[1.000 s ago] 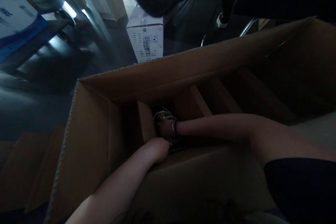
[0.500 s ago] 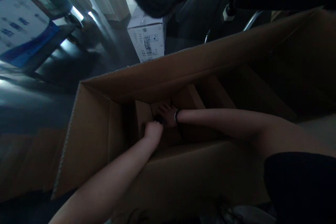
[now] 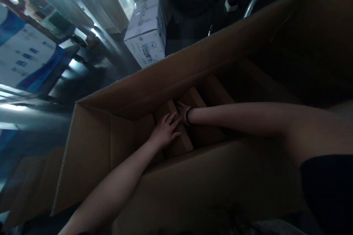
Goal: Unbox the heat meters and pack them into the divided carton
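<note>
Both of my hands are down inside a large open cardboard box (image 3: 154, 80). With its fingers spread, my left hand (image 3: 164, 131) rests on the top of a cardboard divider (image 3: 183, 142) near the box's left end; a ring shows on one finger. My right hand (image 3: 182, 112) reaches down just right of that divider, a dark band at its wrist. Its visible fingers are stretched out, and the rest of it is hidden in shadow. Another cardboard divider (image 3: 197, 97) stands close to the right hand. Neither hand visibly holds anything.
More cardboard partitions (image 3: 219, 90) stand farther right in the dark box. Beyond its far wall is a white printed carton (image 3: 147, 49) on the floor. A blue and white printed package (image 3: 27, 57) is at upper left. Flat cardboard (image 3: 30, 180) lies at lower left.
My left hand has gone from closed to spread over the divider. That divider now stands farther right, over the gap where the hands were. My right hand has shifted slightly up. The view has tilted.
</note>
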A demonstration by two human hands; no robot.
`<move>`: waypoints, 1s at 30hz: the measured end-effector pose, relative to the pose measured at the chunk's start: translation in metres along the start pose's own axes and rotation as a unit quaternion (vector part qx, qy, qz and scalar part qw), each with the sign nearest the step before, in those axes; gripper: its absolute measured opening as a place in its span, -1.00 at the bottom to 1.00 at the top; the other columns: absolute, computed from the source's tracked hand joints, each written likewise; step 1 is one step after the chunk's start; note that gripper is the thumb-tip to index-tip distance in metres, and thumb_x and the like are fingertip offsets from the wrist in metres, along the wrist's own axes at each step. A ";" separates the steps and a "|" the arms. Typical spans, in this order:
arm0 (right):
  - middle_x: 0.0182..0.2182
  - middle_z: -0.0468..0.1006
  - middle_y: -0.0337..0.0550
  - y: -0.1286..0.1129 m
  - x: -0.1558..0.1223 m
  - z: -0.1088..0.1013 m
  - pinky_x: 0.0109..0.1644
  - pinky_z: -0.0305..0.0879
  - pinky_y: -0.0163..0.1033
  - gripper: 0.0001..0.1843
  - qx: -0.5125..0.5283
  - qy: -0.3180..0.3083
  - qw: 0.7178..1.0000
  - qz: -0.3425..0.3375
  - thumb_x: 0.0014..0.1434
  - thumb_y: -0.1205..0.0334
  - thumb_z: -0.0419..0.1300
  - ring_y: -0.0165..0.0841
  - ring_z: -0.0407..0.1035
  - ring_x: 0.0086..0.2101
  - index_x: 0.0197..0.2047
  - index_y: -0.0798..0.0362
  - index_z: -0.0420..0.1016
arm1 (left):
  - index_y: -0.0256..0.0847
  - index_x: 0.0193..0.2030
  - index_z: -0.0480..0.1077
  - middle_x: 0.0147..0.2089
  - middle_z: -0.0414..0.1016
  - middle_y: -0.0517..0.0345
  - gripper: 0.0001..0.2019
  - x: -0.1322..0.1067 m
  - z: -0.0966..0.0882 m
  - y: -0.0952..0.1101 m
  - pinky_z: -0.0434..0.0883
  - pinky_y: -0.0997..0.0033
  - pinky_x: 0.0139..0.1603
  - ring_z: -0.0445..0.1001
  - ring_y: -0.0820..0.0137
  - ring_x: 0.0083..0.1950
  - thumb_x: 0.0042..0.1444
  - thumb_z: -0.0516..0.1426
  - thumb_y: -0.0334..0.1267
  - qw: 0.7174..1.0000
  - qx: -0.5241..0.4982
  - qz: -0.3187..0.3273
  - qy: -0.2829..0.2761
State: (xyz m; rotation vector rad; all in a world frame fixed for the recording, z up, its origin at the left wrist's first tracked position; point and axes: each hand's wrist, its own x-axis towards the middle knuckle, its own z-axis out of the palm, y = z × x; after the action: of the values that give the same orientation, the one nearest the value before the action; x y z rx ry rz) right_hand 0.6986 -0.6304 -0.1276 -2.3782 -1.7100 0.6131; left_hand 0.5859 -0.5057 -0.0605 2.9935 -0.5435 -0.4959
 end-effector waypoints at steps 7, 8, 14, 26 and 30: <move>0.17 0.18 0.02 0.046 -0.077 -0.051 0.15 -0.24 0.36 -0.38 -0.069 0.061 0.994 0.055 -0.06 -0.02 0.27 0.12 -0.11 0.18 0.06 0.04 0.35 | -0.24 0.10 0.29 0.15 0.30 0.01 -0.61 0.040 0.000 -0.006 -0.14 0.12 0.31 0.03 0.22 0.29 0.21 -0.04 -0.11 0.979 0.064 0.173 -0.090; 0.18 0.15 0.03 0.045 -0.079 -0.056 0.13 -0.18 0.36 -0.37 -0.055 0.054 0.994 0.071 -0.05 0.00 0.27 0.14 -0.11 0.18 0.08 0.04 0.33 | -0.28 0.08 0.30 0.14 0.32 -0.02 -0.60 0.040 -0.002 -0.008 -0.15 0.11 0.31 0.02 0.20 0.29 0.20 -0.03 -0.11 0.976 0.070 0.183 -0.100; 0.26 -0.06 0.11 0.028 -0.068 -0.069 0.13 0.06 0.18 -0.20 0.012 0.021 0.989 0.143 -0.09 0.15 0.31 0.19 -0.24 0.21 0.21 0.11 0.15 | -0.22 0.05 0.33 0.11 0.34 0.01 -0.69 0.037 -0.005 -0.018 0.04 0.17 0.26 0.14 0.24 0.23 0.22 -0.04 -0.21 0.976 0.052 0.183 -0.111; 0.15 0.15 0.18 0.028 -0.071 -0.071 0.18 0.00 0.10 -0.30 -0.034 0.052 0.990 0.126 -0.04 0.18 0.26 0.05 0.05 0.13 0.15 0.24 0.20 | -0.23 -0.16 0.43 -0.10 0.42 0.00 -0.77 0.043 -0.002 0.007 0.27 0.24 0.04 0.34 0.23 -0.02 0.17 0.02 -0.18 0.974 0.046 0.152 -0.161; 0.10 0.22 0.16 0.031 -0.071 -0.071 0.14 0.09 0.08 -0.33 -0.026 0.046 0.991 0.127 -0.08 0.19 0.28 0.04 0.15 0.08 0.10 0.25 0.25 | -0.19 -0.14 0.41 -0.01 0.38 0.03 -0.79 0.047 0.006 0.008 0.29 0.28 0.02 0.30 0.24 0.06 0.17 0.03 -0.21 0.984 0.018 0.094 -0.153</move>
State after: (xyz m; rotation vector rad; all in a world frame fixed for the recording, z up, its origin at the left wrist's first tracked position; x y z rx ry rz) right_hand 0.7354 -0.6988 -0.0574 -2.6397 -1.4158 0.4871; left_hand 0.6228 -0.5296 -0.0789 2.8709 -0.8552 -0.9460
